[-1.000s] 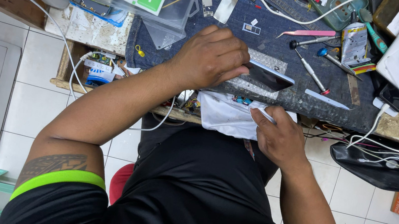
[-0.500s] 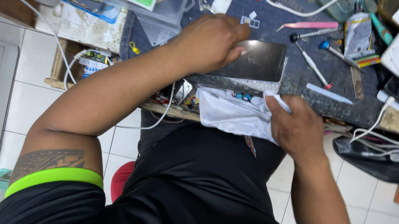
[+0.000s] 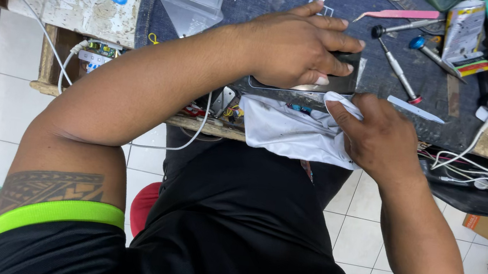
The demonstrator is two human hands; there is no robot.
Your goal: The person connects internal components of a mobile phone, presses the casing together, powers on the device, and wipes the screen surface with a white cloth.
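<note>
From above, the left hand (image 3: 303, 46) lies flat, fingers spread, pressing a dark flat glossy phone (image 3: 339, 80) onto the cluttered dark desk (image 3: 379, 79) — the right hand (image 3: 382, 137) pinches a white cloth (image 3: 294, 130) against the phone's near edge.

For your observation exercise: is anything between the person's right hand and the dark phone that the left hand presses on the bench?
Yes. A white cloth lies between them: the right hand pinches a fold of it against the near edge of the phone, so its fingers meet cloth, not the phone. The left hand rests directly on the phone.
</note>
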